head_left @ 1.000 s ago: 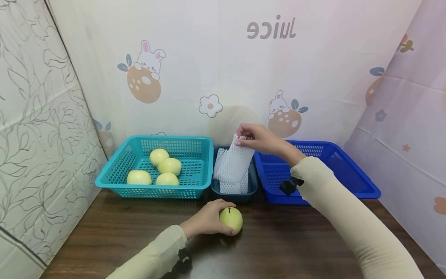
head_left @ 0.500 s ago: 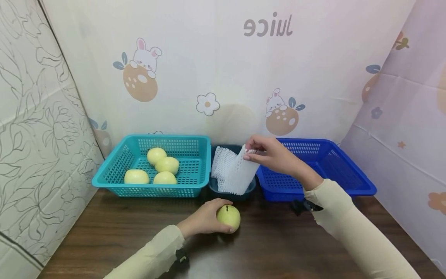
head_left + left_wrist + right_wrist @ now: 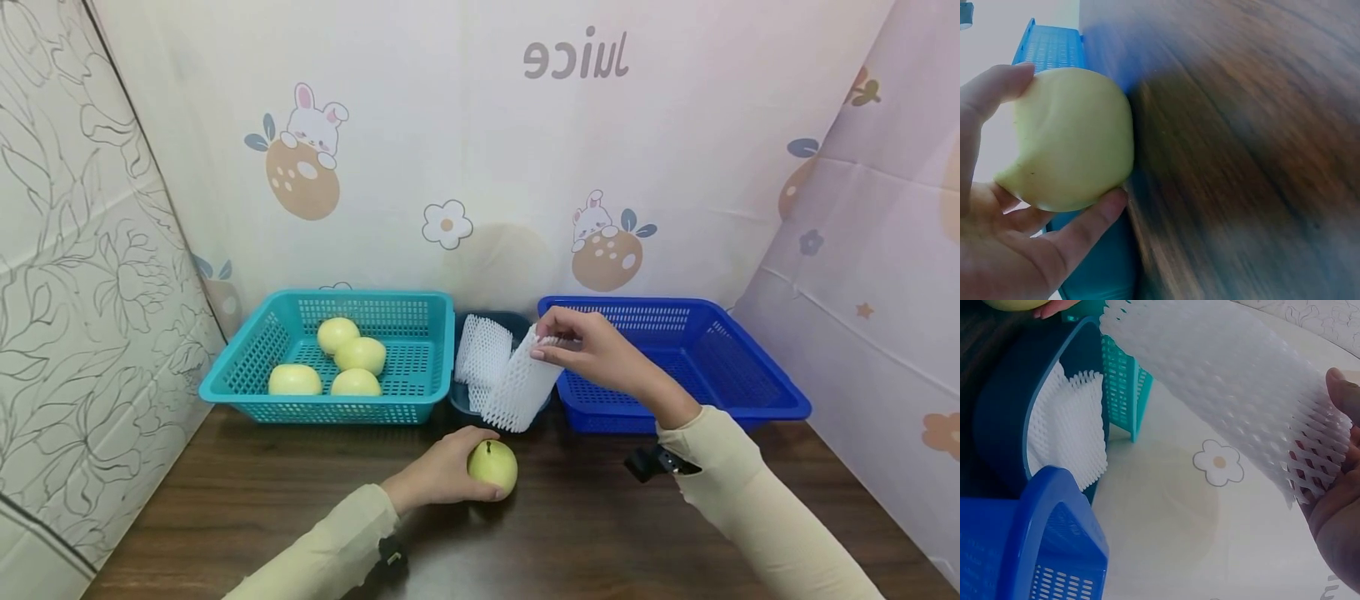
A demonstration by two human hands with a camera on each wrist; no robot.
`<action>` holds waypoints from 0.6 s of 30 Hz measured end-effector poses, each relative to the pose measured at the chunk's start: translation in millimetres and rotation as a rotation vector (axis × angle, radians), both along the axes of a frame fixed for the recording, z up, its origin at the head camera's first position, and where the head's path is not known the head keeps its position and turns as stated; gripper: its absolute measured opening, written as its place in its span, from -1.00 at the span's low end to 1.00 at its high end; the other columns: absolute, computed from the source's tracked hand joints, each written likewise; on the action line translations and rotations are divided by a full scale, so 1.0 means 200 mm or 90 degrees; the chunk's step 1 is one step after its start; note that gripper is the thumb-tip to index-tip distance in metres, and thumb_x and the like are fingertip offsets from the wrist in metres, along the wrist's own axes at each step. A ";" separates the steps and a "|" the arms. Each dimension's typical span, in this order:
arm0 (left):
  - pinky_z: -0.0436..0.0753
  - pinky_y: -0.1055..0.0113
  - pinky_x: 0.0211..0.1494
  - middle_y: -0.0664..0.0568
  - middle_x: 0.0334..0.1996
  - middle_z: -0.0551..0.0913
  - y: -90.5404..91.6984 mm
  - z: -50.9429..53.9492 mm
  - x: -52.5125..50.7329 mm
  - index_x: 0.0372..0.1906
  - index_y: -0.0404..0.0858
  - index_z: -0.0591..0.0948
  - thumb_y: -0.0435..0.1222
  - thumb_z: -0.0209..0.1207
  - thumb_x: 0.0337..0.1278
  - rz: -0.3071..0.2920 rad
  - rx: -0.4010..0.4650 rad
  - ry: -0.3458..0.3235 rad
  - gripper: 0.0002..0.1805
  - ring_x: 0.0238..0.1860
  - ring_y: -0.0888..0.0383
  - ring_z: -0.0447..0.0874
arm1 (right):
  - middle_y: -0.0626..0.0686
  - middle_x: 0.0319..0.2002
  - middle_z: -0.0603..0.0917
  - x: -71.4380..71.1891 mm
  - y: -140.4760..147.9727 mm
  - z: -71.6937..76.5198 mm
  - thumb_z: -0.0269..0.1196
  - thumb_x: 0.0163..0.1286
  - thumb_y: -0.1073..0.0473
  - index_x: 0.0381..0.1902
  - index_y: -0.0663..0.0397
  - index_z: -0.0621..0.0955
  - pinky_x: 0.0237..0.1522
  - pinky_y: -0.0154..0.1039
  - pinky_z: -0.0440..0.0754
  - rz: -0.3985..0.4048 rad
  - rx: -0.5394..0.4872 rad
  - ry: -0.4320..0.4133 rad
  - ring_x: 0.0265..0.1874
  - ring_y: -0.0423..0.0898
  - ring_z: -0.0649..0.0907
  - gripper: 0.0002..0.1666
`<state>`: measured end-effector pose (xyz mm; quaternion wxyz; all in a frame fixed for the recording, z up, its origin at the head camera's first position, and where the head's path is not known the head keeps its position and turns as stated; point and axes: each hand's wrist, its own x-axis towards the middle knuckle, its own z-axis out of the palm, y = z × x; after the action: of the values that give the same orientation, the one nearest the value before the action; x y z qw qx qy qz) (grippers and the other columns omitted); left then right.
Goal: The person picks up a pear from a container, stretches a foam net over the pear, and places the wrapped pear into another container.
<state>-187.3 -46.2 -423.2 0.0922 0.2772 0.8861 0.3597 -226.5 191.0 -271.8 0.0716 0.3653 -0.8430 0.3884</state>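
Note:
A yellow-green pear (image 3: 495,468) stands stem up on the brown table, gripped by my left hand (image 3: 442,472) from its left side. In the left wrist view, thumb and fingers curve round the pear (image 3: 1075,140). My right hand (image 3: 600,350) pinches one end of a white foam fruit net (image 3: 519,385), which hangs down over the front of a small dark teal bin (image 3: 463,404). The right wrist view shows the net (image 3: 1229,381) stretched away from the thumb and fingers. More white foam nets (image 3: 483,350) lie in the bin.
At the left, a turquoise basket (image 3: 322,410) holds several pears (image 3: 360,357). A blue basket (image 3: 750,410) stands at the right of the bin. Behind them hangs a printed white curtain (image 3: 480,125); the brown table (image 3: 600,533) extends in front.
My right hand has drawn the foam net out of the bin, moving right and down toward me. The left hand stays on the pear. The head view has shifted slightly.

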 end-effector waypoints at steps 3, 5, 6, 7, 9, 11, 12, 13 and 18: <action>0.52 0.27 -0.05 0.05 0.05 0.50 0.00 0.01 0.00 0.23 -0.24 0.45 0.10 0.40 -0.18 -0.002 -0.015 -0.003 -0.16 -0.06 0.20 0.46 | 0.00 -0.30 0.60 0.00 0.00 -0.01 0.32 0.26 0.27 -0.27 0.11 0.56 -0.27 -0.29 0.59 0.006 -0.005 0.000 -0.34 -0.09 0.58 -0.86; 0.52 0.26 -0.04 0.04 0.07 0.49 0.00 0.02 0.00 0.25 -0.25 0.43 0.11 0.39 -0.19 -0.005 -0.025 -0.006 -0.13 -0.05 0.19 0.46 | 0.00 -0.29 0.60 0.00 0.00 -0.01 0.32 0.26 0.27 -0.27 0.12 0.56 -0.27 -0.29 0.58 0.007 -0.007 -0.002 -0.34 -0.09 0.57 -0.86; 0.52 0.25 -0.03 0.02 0.09 0.48 0.00 0.03 0.00 0.26 -0.25 0.41 0.13 0.39 -0.19 -0.005 -0.028 -0.006 -0.11 -0.04 0.19 0.46 | 0.00 -0.30 0.61 -0.01 0.00 -0.01 0.32 0.26 0.27 -0.27 0.12 0.56 -0.28 -0.29 0.58 0.005 -0.007 -0.002 -0.34 -0.09 0.57 -0.86; 0.52 0.24 -0.02 0.01 0.11 0.47 0.00 0.03 0.01 0.27 -0.25 0.40 0.14 0.38 -0.20 -0.004 -0.029 -0.007 -0.09 -0.03 0.18 0.46 | 0.01 -0.30 0.61 -0.01 0.00 -0.01 0.33 0.25 0.26 -0.27 0.12 0.56 -0.28 -0.29 0.58 0.003 -0.007 -0.001 -0.34 -0.09 0.57 -0.86; 0.51 0.20 0.03 -0.03 0.16 0.45 -0.01 0.05 0.01 0.30 -0.26 0.36 0.16 0.38 -0.20 0.002 -0.021 -0.006 -0.05 0.03 0.14 0.45 | 0.01 -0.30 0.61 -0.01 0.00 -0.01 0.33 0.25 0.27 -0.27 0.12 0.56 -0.29 -0.29 0.58 0.001 -0.010 -0.001 -0.35 -0.09 0.57 -0.86; 0.49 0.15 0.10 -0.05 0.21 0.43 -0.01 0.07 0.02 0.32 -0.26 0.34 0.18 0.37 -0.19 0.017 -0.005 -0.006 -0.03 0.10 0.11 0.43 | 0.01 -0.31 0.61 -0.01 0.00 -0.01 0.33 0.25 0.28 -0.28 0.12 0.56 -0.30 -0.30 0.58 -0.001 -0.015 0.001 -0.35 -0.09 0.57 -0.86; 0.46 0.12 0.14 -0.06 0.23 0.41 -0.02 0.08 0.02 0.33 -0.26 0.33 0.17 0.36 -0.17 0.025 0.006 -0.004 -0.03 0.14 0.09 0.41 | 0.01 -0.31 0.60 -0.01 0.00 -0.01 0.33 0.25 0.28 -0.28 0.12 0.55 -0.31 -0.30 0.58 -0.002 -0.019 0.003 -0.35 -0.08 0.58 -0.86; 0.44 0.09 0.17 -0.07 0.25 0.39 -0.02 0.09 0.03 0.33 -0.25 0.32 0.18 0.35 -0.14 0.034 0.016 -0.006 -0.04 0.18 0.07 0.39 | 0.02 -0.31 0.60 -0.01 0.00 -0.01 0.32 0.25 0.28 -0.28 0.12 0.55 -0.32 -0.29 0.59 -0.002 -0.023 0.004 -0.35 -0.08 0.58 -0.86; 0.39 0.03 0.23 -0.06 0.26 0.39 -0.02 0.16 0.06 0.31 -0.25 0.34 0.13 0.25 0.06 0.073 0.074 0.019 -0.19 0.24 0.02 0.35 | 0.03 -0.27 0.62 -0.02 0.00 -0.01 0.32 0.26 0.28 -0.28 0.13 0.55 -0.31 -0.29 0.61 -0.029 -0.039 0.019 -0.35 -0.08 0.59 -0.86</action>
<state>-176.2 -50.1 -391.1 0.0422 0.2364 0.8795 0.4109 -229.9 191.1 -274.5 0.1042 0.3495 -0.8376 0.4067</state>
